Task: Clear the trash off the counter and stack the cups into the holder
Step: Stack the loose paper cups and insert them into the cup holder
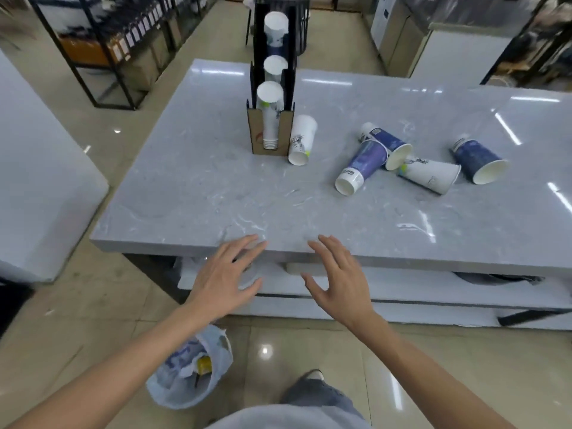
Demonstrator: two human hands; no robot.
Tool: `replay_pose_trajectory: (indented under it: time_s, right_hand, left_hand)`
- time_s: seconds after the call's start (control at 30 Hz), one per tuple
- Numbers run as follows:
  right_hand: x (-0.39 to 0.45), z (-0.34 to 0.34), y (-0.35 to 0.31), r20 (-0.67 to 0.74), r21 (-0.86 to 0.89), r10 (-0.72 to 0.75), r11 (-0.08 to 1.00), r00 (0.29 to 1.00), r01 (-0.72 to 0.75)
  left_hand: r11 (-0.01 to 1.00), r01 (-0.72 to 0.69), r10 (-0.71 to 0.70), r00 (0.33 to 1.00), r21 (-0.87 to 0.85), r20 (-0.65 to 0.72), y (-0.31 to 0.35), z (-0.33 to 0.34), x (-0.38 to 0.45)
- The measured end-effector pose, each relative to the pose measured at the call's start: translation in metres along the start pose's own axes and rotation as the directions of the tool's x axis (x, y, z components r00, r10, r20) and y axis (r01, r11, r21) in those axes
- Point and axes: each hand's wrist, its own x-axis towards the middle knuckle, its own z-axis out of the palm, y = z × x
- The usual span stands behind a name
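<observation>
A tall black cup holder point(288, 88) with a brown cardboard front stands at the far left of the grey marble counter point(216, 196); three stacks of upside-down white cups point(270, 116) fill its slots. One white cup point(302, 140) lies against the holder's right side. Further right lie several tipped cups: a purple one point(362, 167), a blue one point(387, 143), a white one point(428, 174) and a dark blue one point(479, 161). My left hand point(227, 274) and my right hand point(340, 274) hover at the counter's near edge, fingers spread, holding nothing.
A white plastic bag point(192, 373) with trash in it sits on the tiled floor below my left arm. A lower shelf point(402, 283) runs under the counter. Another white counter point(37, 181) stands at the left. Shelving racks line the background.
</observation>
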Motion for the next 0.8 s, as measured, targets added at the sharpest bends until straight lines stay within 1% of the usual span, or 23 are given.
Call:
replay_pose_trajectory:
  time_s: [0.1, 0.2, 0.3, 0.4, 0.53, 0.67, 0.8]
  right_hand:
    - [0.017, -0.025, 0.030, -0.059, -0.001, 0.043, 0.999, 0.997, -0.043]
    - [0.034, -0.048, 0.059, -0.086, -0.012, 0.080, 0.997, 0.993, -0.082]
    - [0.049, -0.068, 0.089, -0.098, -0.039, 0.098, 0.994, 0.990, -0.103]
    - [0.064, -0.086, 0.118, -0.071, -0.056, 0.154, 0.986, 0.986, -0.158]
    - [0.089, -0.108, 0.155, -0.027, -0.131, 0.168, 0.977, 0.985, -0.170]
    - [0.118, -0.124, 0.191, -0.010, -0.185, 0.220, 0.958, 0.975, -0.218]
    - [0.145, -0.133, 0.223, 0.007, -0.244, 0.261, 0.937, 0.965, -0.251]
  left_hand:
    - [1.000, 0.000, 0.000, 1.000, -0.009, -0.019, 0.021, -0.003, 0.048]
    - [1.000, 0.018, -0.019, 0.999, -0.010, -0.047, 0.044, -0.004, 0.093]
    - [0.999, -0.003, 0.006, 0.996, 0.039, -0.087, 0.057, 0.000, 0.134]
    - [0.996, 0.008, 0.002, 0.995, 0.092, -0.103, 0.062, 0.003, 0.174]
    - [0.991, 0.053, -0.038, 0.992, 0.124, -0.123, 0.068, 0.002, 0.222]
    - [0.984, 0.081, -0.069, 0.994, 0.157, -0.082, 0.071, 0.004, 0.259]
    - [0.982, 0.120, -0.111, 0.992, 0.147, -0.064, 0.064, 0.010, 0.292]
